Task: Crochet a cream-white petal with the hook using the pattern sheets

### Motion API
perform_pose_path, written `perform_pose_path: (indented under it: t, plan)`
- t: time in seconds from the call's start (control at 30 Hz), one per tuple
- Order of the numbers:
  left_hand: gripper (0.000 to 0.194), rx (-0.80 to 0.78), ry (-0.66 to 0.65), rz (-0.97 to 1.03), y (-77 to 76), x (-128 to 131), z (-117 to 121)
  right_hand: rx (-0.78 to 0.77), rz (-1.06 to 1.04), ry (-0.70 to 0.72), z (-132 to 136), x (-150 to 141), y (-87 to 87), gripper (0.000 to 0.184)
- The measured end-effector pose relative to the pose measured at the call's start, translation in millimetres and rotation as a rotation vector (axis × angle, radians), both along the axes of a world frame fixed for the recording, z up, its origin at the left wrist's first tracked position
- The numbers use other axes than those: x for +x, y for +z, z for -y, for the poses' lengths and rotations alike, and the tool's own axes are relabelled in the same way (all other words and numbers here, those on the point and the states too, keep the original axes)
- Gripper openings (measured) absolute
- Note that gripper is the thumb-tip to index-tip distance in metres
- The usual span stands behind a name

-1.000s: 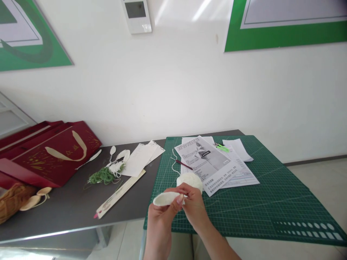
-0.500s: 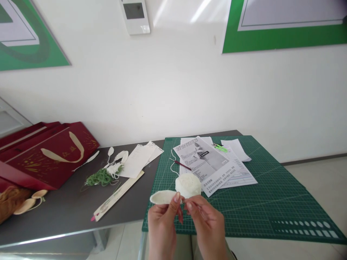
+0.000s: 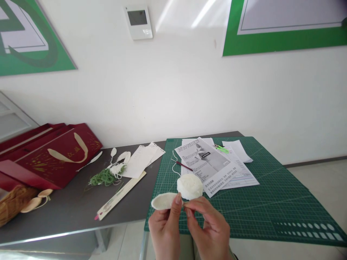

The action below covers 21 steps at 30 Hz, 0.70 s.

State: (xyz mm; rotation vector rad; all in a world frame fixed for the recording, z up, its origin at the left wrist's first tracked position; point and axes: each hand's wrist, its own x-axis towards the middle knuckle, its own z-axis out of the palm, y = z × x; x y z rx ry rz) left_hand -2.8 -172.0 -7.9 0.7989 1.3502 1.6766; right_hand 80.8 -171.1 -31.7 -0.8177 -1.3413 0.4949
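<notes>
A white crocheted petal-shaped piece (image 3: pixel 163 200) is pinched between the thumb and fingers of my left hand (image 3: pixel 167 224). At the piece's right end, my right hand (image 3: pixel 207 224) is closed with thumb and forefinger pressed together; whatever thin end they grip is too small to make out. Just beyond my fingers sits a ball of white yarn (image 3: pixel 189 186) on the green cutting mat (image 3: pixel 271 195). A strand of it runs up towards a dark red crochet hook (image 3: pixel 184 166), which lies at the edge of the printed sheet (image 3: pixel 208 159).
Light green snips (image 3: pixel 221 148) rest on the papers. To the left, on the dark table (image 3: pixel 81 206), are green yarn (image 3: pixel 105 176), white crocheted pieces (image 3: pixel 123 157), loose notepaper (image 3: pixel 138 160) and a long ruler-like strip (image 3: pixel 121 195). Red gift bags (image 3: pixel 65 159) and brown yarn (image 3: pixel 15 204) stand farther left.
My right hand has turned from lying across the piece to pinching at its right end, uncovering the yarn ball. My left hand still holds the piece, which has shifted slightly.
</notes>
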Motion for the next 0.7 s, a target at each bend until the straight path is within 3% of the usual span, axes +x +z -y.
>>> perform_pose_path:
  t: [0.33,0.7]
  plan:
    - [0.029,-0.013,-0.06,0.056,2.1,2.7,1.6,0.023,0.028,-0.043,1.8,6.8,5.0,0.022]
    - [0.027,0.008,-0.093,0.283,2.5,5.2,-3.2,-0.027,0.049,0.086,1.9,14.2,2.1,0.022]
